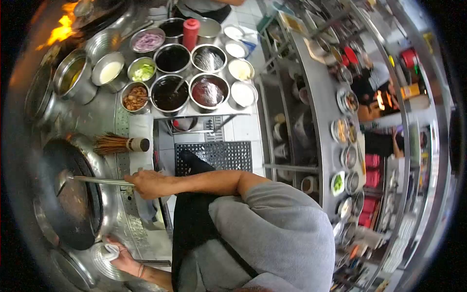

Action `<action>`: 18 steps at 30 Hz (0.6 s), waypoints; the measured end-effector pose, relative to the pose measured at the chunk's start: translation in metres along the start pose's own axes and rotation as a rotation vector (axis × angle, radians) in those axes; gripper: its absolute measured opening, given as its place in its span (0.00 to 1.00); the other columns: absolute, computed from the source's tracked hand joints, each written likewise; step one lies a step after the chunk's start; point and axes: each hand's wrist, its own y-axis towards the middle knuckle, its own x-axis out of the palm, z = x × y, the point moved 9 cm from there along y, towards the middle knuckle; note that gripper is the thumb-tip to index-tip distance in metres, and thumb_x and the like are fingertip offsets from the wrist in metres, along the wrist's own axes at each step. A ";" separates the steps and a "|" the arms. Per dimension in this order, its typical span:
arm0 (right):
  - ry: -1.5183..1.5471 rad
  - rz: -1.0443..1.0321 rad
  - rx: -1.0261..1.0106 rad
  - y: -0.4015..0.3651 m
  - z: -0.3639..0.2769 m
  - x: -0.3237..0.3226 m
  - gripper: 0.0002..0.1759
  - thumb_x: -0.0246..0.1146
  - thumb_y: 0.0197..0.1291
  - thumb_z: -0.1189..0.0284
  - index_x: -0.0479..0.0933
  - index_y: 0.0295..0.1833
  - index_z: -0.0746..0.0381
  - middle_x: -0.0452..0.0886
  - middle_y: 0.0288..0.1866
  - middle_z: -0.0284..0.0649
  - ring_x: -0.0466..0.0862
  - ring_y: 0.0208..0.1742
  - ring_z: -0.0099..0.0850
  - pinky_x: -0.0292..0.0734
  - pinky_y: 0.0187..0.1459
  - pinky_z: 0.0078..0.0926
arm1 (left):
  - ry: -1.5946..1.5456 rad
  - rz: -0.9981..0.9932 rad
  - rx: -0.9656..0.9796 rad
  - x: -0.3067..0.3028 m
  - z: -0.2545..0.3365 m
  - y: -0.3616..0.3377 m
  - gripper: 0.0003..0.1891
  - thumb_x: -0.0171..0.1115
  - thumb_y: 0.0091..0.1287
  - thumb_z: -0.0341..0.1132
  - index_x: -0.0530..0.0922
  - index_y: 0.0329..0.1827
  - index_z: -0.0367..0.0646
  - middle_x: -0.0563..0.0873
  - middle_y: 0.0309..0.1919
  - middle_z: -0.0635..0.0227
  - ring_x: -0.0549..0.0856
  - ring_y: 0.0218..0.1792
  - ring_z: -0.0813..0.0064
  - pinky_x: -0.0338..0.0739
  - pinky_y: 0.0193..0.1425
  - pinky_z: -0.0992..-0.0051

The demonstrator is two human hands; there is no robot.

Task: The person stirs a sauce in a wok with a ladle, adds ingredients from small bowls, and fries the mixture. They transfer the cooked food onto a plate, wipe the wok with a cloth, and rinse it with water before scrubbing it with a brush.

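Observation:
My right hand (151, 184) is closed around the handle of a long metal ladle (99, 180). The ladle's head reaches into a dark wok (73, 228), over brownish contents (73, 202) that are too blurred to name. Lower down, my left hand (124, 258) grips a folded white cloth (110, 251) at the wok's near rim. Whether a wok handle lies inside the cloth cannot be made out. Beside that hand is a perforated metal strainer (106, 266). A bamboo wok brush (119, 144) lies on the stove ledge beyond my right hand.
Steel pots of sauces (170, 92) and a red squeeze bottle (191, 33) crowd a side table. Flames (63, 30) rise from a far burner. Behind me runs a long steel counter (318, 121) with bowls of food; another person (374, 78) stands past it.

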 end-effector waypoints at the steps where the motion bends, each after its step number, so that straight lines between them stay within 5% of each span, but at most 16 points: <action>1: 0.001 -0.017 0.026 -0.008 -0.003 0.006 0.25 0.57 0.50 0.82 0.69 0.58 0.68 0.81 0.39 0.56 0.83 0.40 0.53 0.78 0.40 0.46 | 0.063 0.047 0.031 0.025 -0.001 0.002 0.30 0.58 0.68 0.36 0.59 0.68 0.28 0.65 0.65 0.39 0.72 0.62 0.50 0.75 0.63 0.56; 2: -0.031 0.050 -0.003 -0.009 -0.004 0.008 0.24 0.58 0.48 0.82 0.69 0.56 0.69 0.81 0.39 0.56 0.83 0.41 0.53 0.78 0.40 0.46 | 0.079 0.046 0.007 0.051 -0.007 0.014 0.30 0.58 0.68 0.36 0.59 0.68 0.28 0.65 0.65 0.39 0.72 0.62 0.50 0.75 0.63 0.56; 4: -0.026 0.105 -0.031 -0.015 -0.008 0.010 0.24 0.58 0.47 0.82 0.69 0.55 0.70 0.81 0.38 0.56 0.83 0.40 0.53 0.78 0.40 0.46 | 0.060 0.353 -0.012 0.061 -0.015 0.024 0.28 0.59 0.66 0.33 0.61 0.64 0.25 0.68 0.59 0.40 0.74 0.55 0.49 0.76 0.57 0.56; 7: -0.050 0.127 -0.046 -0.022 -0.022 0.009 0.25 0.60 0.45 0.82 0.69 0.53 0.71 0.81 0.37 0.55 0.83 0.40 0.54 0.78 0.40 0.47 | 0.122 0.293 -0.227 0.029 -0.003 0.074 0.31 0.63 0.63 0.32 0.59 0.62 0.23 0.69 0.55 0.41 0.75 0.51 0.52 0.77 0.54 0.59; 8: -0.075 0.099 -0.026 -0.022 -0.023 0.011 0.25 0.60 0.44 0.82 0.69 0.53 0.71 0.81 0.38 0.56 0.83 0.40 0.54 0.78 0.40 0.47 | 0.077 0.406 -0.229 0.022 -0.003 0.072 0.41 0.72 0.55 0.31 0.56 0.66 0.25 0.70 0.50 0.48 0.75 0.48 0.56 0.77 0.50 0.61; 11: -0.088 0.160 -0.090 -0.023 -0.029 0.015 0.25 0.61 0.43 0.81 0.70 0.52 0.72 0.81 0.37 0.56 0.83 0.40 0.53 0.79 0.40 0.48 | 0.063 0.377 -0.420 0.032 -0.027 0.059 0.39 0.73 0.54 0.32 0.58 0.62 0.26 0.70 0.48 0.53 0.75 0.46 0.60 0.78 0.46 0.62; 12: -0.089 0.169 -0.097 -0.023 -0.031 0.012 0.25 0.61 0.43 0.81 0.70 0.52 0.72 0.81 0.37 0.56 0.83 0.40 0.53 0.79 0.40 0.48 | -0.025 0.596 -0.415 0.053 -0.053 0.035 0.37 0.73 0.52 0.31 0.60 0.61 0.28 0.70 0.44 0.58 0.74 0.45 0.65 0.76 0.47 0.65; 18: -0.144 0.216 -0.173 -0.015 -0.025 0.022 0.25 0.61 0.45 0.78 0.72 0.54 0.68 0.82 0.34 0.54 0.84 0.36 0.52 0.80 0.38 0.47 | -0.251 0.436 -0.470 0.080 -0.072 0.045 0.36 0.72 0.50 0.30 0.63 0.61 0.31 0.71 0.45 0.60 0.73 0.47 0.67 0.72 0.52 0.66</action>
